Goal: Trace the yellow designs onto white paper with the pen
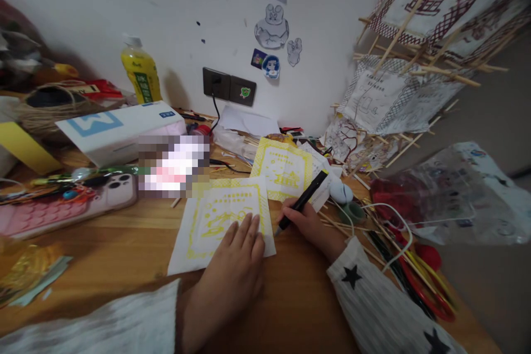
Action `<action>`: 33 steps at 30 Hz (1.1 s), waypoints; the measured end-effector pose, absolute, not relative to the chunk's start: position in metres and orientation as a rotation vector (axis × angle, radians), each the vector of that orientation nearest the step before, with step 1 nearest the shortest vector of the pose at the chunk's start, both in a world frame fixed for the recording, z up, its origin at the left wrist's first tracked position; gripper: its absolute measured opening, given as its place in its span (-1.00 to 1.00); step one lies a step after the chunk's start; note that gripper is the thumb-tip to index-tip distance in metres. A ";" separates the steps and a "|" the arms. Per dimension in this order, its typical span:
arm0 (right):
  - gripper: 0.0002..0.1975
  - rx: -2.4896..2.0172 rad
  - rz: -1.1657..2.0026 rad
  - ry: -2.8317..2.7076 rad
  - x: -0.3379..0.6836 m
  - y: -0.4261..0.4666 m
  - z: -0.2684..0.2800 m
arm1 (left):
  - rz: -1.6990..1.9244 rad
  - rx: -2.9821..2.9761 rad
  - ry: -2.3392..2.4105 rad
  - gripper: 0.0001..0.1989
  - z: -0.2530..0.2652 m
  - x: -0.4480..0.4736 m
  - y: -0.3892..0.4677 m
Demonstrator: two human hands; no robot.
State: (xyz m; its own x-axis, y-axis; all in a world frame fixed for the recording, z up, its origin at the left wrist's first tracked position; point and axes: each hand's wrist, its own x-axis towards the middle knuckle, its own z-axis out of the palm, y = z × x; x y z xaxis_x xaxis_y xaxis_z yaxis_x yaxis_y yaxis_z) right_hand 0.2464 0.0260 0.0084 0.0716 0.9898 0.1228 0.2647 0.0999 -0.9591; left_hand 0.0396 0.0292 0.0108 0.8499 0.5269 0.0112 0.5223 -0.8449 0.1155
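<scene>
My left hand [236,260] lies flat, palm down, over the lower right part of a white paper sheet [178,257] with a yellow drawn border, picture and writing. In my right hand [305,221] is a black marker [307,196], gripped near its grey tip, which points down close to the sheet's right edge. Whether the tip touches the paper I cannot tell. Just behind, a second sheet with yellow drawings [286,163] lies partly beneath the first one.
At left are a pink phone [120,193], a white box [124,127] and a yellow drink bottle [141,74]. To the right stand stick frames with drawn paper panels [373,94], beside a plastic bag [448,199], red-handled scissors [431,296] and a white cable [409,221].
</scene>
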 end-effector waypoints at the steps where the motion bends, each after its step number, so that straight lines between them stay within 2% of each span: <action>1: -0.73 -1.349 0.931 -1.370 0.247 0.026 0.008 | 0.078 2.918 0.829 -0.48 0.010 0.039 0.029; 8: -0.63 -1.300 1.049 -1.386 0.245 0.026 0.005 | 0.147 2.939 0.822 -0.51 0.003 0.038 0.029; 22: -0.69 -1.328 1.013 -1.358 0.246 0.026 0.009 | 0.211 2.970 0.846 -0.48 0.003 0.037 0.029; 26: -0.66 -1.318 1.013 -1.375 0.247 0.027 0.005 | 0.166 2.964 0.839 -0.44 0.006 0.038 0.029; 33: -0.61 -1.245 1.074 -1.445 0.246 0.029 0.005 | 0.129 2.986 0.838 -0.49 0.010 0.038 0.029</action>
